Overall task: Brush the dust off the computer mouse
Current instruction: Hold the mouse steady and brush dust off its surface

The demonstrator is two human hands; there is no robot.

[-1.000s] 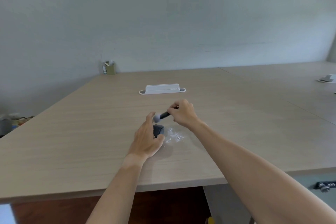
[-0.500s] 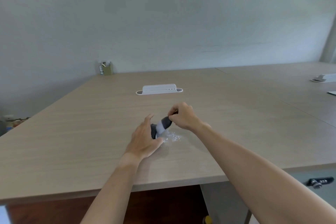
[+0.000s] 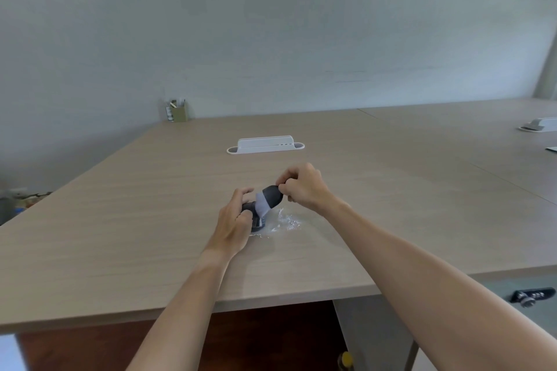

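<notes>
A dark computer mouse (image 3: 254, 218) lies on the wooden desk (image 3: 150, 220), mostly hidden under my left hand (image 3: 233, 221), which grips its left side. My right hand (image 3: 303, 187) is closed around a short brush (image 3: 268, 199) with a dark ferrule and pale bristles. The bristles point down-left and touch the top of the mouse. White dust (image 3: 284, 223) lies scattered on the desk just right of the mouse.
A white cable-port strip (image 3: 265, 144) sits farther back on the desk. A pen holder (image 3: 177, 111) stands at the far left corner by the wall. Another white strip (image 3: 539, 124) lies on the neighbouring desk to the right. The desk's front edge runs below my forearms.
The brush came down from above the mouse and swept across its top; its head now sits lower and broadside. My left hand stayed on the mouse.
</notes>
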